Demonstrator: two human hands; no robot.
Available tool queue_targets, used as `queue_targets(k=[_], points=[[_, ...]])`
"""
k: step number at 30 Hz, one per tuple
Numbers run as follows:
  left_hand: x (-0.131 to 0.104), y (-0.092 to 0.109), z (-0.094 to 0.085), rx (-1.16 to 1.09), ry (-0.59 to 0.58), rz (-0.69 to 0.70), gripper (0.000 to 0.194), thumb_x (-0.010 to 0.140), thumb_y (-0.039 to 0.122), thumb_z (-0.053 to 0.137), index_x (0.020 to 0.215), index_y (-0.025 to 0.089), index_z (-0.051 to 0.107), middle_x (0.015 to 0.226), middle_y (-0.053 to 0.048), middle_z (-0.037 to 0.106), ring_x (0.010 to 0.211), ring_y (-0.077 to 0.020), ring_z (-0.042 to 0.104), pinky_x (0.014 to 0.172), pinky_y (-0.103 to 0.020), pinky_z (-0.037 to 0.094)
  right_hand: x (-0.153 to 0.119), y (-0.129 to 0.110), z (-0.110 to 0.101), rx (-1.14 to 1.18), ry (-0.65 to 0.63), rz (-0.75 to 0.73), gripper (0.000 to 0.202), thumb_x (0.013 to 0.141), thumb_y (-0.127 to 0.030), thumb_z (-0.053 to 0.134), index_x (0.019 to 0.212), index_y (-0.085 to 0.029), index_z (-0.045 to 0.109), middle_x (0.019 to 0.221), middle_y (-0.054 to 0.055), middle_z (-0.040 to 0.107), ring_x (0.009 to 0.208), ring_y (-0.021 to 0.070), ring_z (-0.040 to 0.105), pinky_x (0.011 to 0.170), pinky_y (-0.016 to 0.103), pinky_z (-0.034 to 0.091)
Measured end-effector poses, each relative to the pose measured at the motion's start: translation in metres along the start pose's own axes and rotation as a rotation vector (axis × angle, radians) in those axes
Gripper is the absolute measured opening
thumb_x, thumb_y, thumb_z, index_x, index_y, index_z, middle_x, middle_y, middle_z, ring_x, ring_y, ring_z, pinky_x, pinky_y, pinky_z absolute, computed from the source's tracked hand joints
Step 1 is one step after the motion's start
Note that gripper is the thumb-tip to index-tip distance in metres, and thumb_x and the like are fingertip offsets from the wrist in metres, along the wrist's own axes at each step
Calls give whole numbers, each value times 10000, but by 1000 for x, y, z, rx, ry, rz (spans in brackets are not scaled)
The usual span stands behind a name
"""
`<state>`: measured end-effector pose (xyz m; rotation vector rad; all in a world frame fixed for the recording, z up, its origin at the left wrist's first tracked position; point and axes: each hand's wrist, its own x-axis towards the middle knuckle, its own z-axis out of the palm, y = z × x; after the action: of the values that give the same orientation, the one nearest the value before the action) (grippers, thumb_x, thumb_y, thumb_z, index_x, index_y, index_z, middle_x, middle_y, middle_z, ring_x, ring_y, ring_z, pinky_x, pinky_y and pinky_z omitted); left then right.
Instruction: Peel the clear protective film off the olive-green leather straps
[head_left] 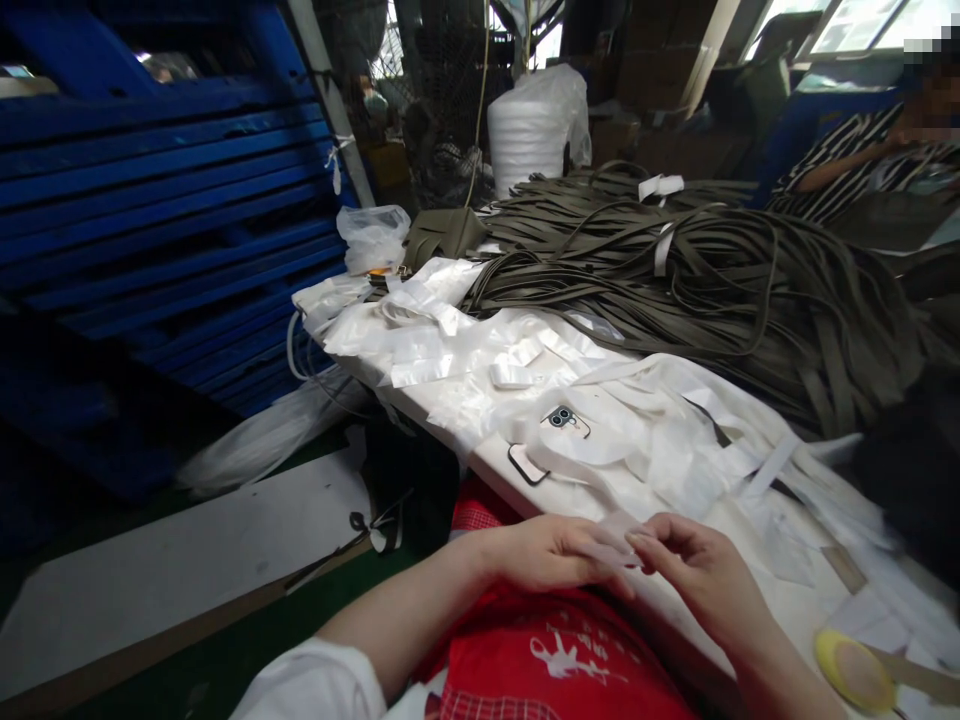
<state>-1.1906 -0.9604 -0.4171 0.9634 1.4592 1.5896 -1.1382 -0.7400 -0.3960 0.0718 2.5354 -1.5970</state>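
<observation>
My left hand (551,552) and my right hand (694,560) meet over my red apron at the table's front edge. Between them is a small translucent white plastic strip (611,540). The left fingers are closed around one side of it, while the right thumb and index finger pinch its other end. Just beyond lie a phone (570,425), partly covered by white plastic, and loose white strips (517,365) strewn over the white table (502,470). A roll of yellow-edged tape (855,668) rests to the right of my right hand.
Dark olive straps (675,270) are heaped along the far side. A white foam roll (529,130) stands behind them. Blue pallets (165,220) are stacked at left, with a long white board (195,560) below. A person in a striped top (840,165) sits at far right.
</observation>
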Motion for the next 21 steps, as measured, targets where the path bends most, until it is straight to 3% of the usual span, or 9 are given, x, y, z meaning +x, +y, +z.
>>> queue_targets(k=[7,12,14,17,18,21], points=[[8,-2,8,-118,-34,-48,691,883,716,477,1081,103,728,928,-114,698,865,-184,654,884,-304,521,7,5,7,-19,185,-111,461,818,-567,648,568,-213,493,533,-16,482,536,141,443,518,259,387],[11,-3,5,-38,89,-81,678,885,718,474,1053,114,734,912,-99,672,816,-165,625,807,-263,512,-2,-3,-5,-50,316,-320,246,899,-428,605,1007,-211,643,841,52,640,765,204,593,687,301,474],[12,-4,3,25,109,-63,637,912,689,461,1021,124,734,915,-88,670,830,-165,619,819,-262,503,-6,-10,-6,-140,252,-398,268,883,-377,645,1102,-222,651,884,62,647,764,204,593,703,312,477],[12,-6,0,128,100,-26,544,936,623,480,942,136,723,848,-48,644,801,-154,592,798,-250,486,-5,-17,0,-262,59,-450,120,896,-327,634,894,-229,704,773,42,640,676,176,584,625,286,453],[13,-6,-2,154,98,-19,519,925,613,508,909,137,714,809,-31,621,765,-143,572,756,-235,478,-2,-17,3,-281,31,-461,168,902,-308,620,773,-220,679,721,33,627,654,165,583,600,272,438],[15,-6,-6,178,81,-13,506,874,630,578,865,137,693,751,-4,570,700,-123,518,651,-203,438,11,-12,11,-286,66,-499,295,874,-282,614,598,-196,553,620,10,582,586,135,555,554,244,397]])
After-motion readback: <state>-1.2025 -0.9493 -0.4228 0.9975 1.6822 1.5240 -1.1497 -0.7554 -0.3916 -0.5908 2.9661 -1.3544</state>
